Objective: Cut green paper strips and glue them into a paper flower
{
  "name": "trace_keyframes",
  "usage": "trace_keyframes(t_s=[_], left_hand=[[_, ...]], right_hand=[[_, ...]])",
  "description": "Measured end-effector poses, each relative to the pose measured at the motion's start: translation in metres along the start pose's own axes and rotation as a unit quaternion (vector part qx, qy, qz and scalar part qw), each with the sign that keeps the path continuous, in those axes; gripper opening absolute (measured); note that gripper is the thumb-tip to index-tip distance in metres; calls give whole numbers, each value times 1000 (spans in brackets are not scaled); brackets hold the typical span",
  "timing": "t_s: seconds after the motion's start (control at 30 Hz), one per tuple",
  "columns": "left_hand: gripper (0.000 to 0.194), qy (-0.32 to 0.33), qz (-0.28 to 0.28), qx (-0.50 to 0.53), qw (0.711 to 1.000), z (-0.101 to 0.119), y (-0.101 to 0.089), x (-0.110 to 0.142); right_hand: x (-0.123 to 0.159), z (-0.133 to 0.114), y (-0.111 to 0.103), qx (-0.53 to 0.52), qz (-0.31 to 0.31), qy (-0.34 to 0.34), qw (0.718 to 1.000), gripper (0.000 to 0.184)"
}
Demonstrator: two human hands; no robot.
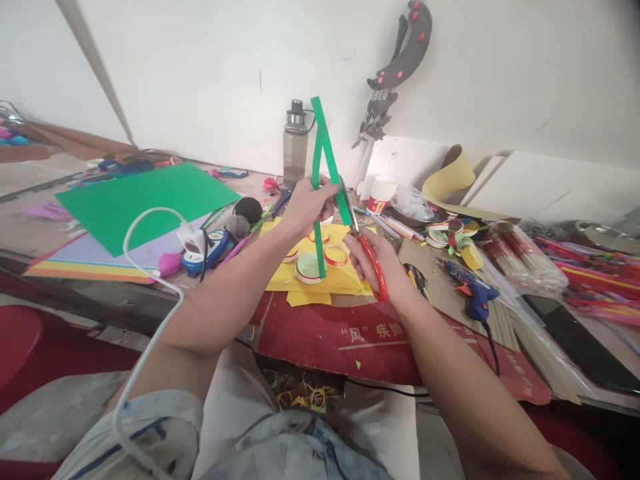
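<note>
My left hand (306,205) pinches a long green paper strip (323,150) and holds it upright above the table. My right hand (380,263) grips red-handled scissors (367,257), whose blades reach up into the strip beside my left fingers. The strip splits in two where the blades meet it, and one narrow piece hangs down over the yellow paper (345,279). Several red-and-white paper rings (336,254) lie on that yellow paper under my hands.
A big green sheet (145,200) lies on coloured paper at the left. A grey water bottle (295,143) stands by the wall. A blue glue gun (473,293), a phone (580,340), bundled sticks (520,257) and a white cable (145,333) surround the work spot.
</note>
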State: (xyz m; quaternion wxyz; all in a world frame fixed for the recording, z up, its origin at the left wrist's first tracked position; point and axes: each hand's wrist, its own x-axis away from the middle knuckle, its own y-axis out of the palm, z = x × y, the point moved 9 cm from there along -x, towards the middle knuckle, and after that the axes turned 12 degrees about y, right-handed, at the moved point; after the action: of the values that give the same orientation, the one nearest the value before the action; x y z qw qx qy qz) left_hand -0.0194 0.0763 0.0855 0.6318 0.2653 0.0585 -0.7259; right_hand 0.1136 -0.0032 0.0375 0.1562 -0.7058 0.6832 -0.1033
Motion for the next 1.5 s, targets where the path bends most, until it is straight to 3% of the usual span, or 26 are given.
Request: trace_keyframes(t_s=[0.93, 1.27, 1.5], left_hand=[[26, -16, -36, -12, 999, -4, 5, 4], [31, -10, 25, 10, 1000, -3, -9, -5], [32, -28, -1, 12, 1000, -2, 3, 4]], right_hand=[[2, 5, -3, 17, 18, 4, 1000, 59], [4, 3, 0, 34, 5, 10, 999, 58], [3, -2, 0, 22, 1, -9, 1000, 56]])
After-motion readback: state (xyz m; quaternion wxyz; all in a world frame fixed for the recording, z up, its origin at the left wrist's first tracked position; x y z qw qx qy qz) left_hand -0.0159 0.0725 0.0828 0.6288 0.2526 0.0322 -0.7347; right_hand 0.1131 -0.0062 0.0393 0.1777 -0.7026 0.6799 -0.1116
